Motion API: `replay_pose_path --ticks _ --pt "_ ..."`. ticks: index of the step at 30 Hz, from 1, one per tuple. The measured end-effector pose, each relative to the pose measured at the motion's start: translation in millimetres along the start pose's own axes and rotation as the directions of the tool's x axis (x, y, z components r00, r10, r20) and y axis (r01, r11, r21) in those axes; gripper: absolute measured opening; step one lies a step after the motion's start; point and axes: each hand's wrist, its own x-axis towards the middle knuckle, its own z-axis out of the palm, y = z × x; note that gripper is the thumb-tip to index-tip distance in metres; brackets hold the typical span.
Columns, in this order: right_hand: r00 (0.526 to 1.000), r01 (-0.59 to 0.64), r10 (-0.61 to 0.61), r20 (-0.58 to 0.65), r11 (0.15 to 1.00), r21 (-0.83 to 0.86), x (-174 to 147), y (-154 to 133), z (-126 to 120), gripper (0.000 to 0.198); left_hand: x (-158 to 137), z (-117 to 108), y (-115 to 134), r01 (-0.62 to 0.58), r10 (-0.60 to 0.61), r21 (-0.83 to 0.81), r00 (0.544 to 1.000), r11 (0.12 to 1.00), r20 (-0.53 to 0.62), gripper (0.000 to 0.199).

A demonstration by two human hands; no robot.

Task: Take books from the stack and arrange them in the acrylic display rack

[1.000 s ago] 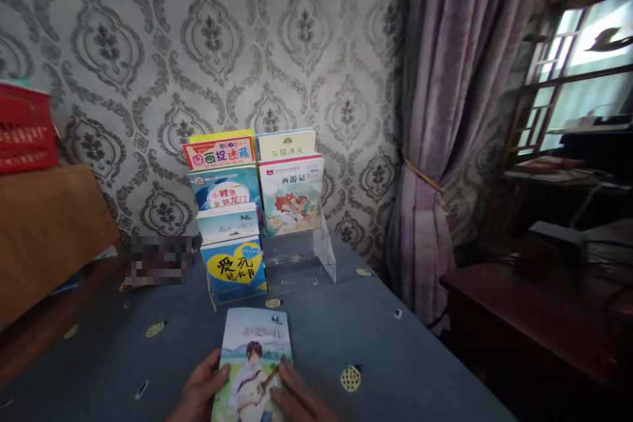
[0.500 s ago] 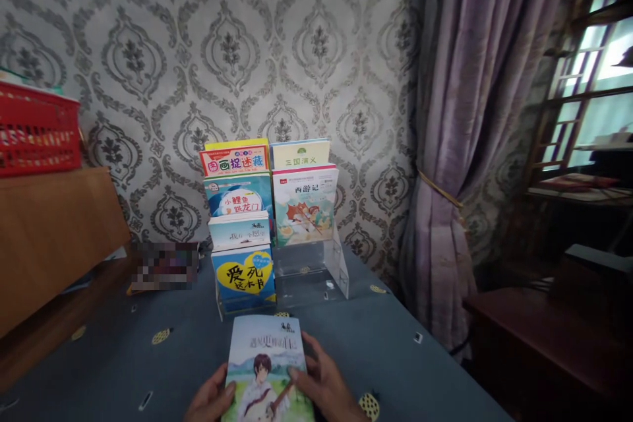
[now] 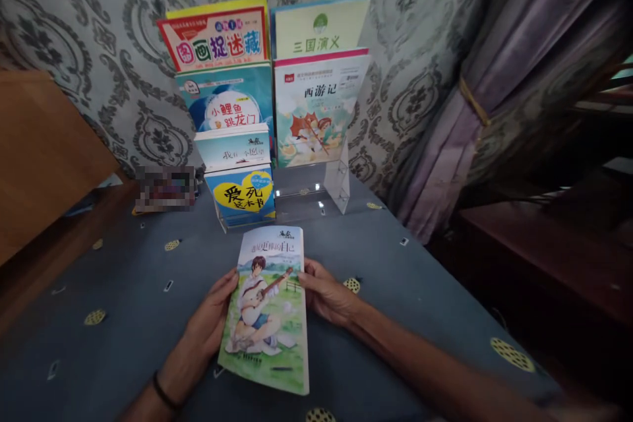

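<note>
Book (image 3: 270, 323) with a guitar player on its cover sits between the two hands, towards seven o'clock in the view, cover facing up and its top edge pointing near twelve. Left hand (image 3: 212, 310) clamps its nine o'clock edge and right hand (image 3: 326, 293) clamps its three o'clock edge; some fingers are hidden behind it. Half a second ago the right thumb lay across the cover by the guitar; now it rests at the edge, and more of the picture shows. The bottom of the book, cut off earlier, has come into view, as have both forearms and a dark band (image 3: 165, 392) on the left wrist.

From the book, the clear rack (image 3: 339, 178) stands near twelve o'clock, looking larger and higher than before. Its books match the earlier arrangement, with the blue heart book (image 3: 242, 194) lowest and the pink-topped book (image 3: 314, 112) towards one o'clock from it. The view has tipped down: the red basket once at nine o'clock has left it, while the purple curtain (image 3: 440, 165) remains at three.
</note>
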Motion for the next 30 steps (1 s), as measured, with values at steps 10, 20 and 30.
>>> replay_pose_path --ticks 10,20,30 --pt "1.000 -0.026 0.026 0.004 0.999 -0.030 -1 4 -8 0.064 -4 3 4 0.010 -0.009 0.037 1.000 0.999 -0.013 0.025" --pt "1.000 -0.031 0.030 -0.004 0.996 -0.087 -5 -5 -3 0.049 -21 22 35 -0.323 0.332 0.246 0.943 0.914 0.004 0.053" --pt "0.985 -0.156 0.149 0.085 0.985 0.080 -7 -14 -5 0.070 -49 9 39 -0.658 0.520 0.509 0.203 -0.555 0.830 0.028"
